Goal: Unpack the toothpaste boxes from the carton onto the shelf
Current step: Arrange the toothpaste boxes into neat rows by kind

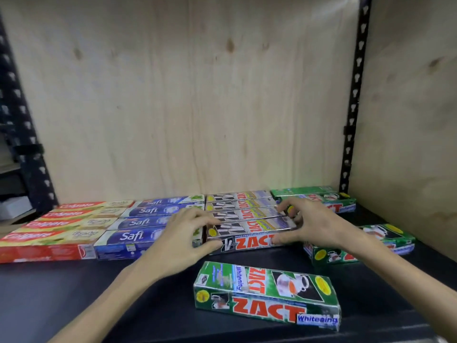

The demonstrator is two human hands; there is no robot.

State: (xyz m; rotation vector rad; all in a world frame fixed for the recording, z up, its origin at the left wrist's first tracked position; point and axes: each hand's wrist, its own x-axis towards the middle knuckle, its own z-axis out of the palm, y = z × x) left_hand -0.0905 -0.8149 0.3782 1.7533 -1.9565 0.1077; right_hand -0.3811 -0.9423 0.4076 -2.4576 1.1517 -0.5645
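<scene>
Both hands were on the front box of the silver-and-black Zact row [249,219], which lay on the dark shelf [61,293] in four boxes running back to the plywood back panel [185,95]. The left hand [183,240] gripped the left end of that front silver Zact box [249,233], fingers curled over its top edge and thumb against its front face. The right hand [314,225] gripped the right end in the same way, fingers curled over the top and thumb on the front face.

Left of this row, touching it, lay a row of four blue Safi boxes [138,219], and left of those a row of four red Colgate boxes [57,224], all lengthwise and side by side. At the back right, just beside the silver row, green Zact boxes [321,198] lay against the panel. Nearer on the right, partly behind the right forearm, lay another green Zact box [385,240], possibly stacked on a second. A single green Zact Whitening box [267,295] lay apart at the front of the shelf, between the two forearms and slightly askew. Black slotted uprights [356,90] framed the shelf on both sides.
</scene>
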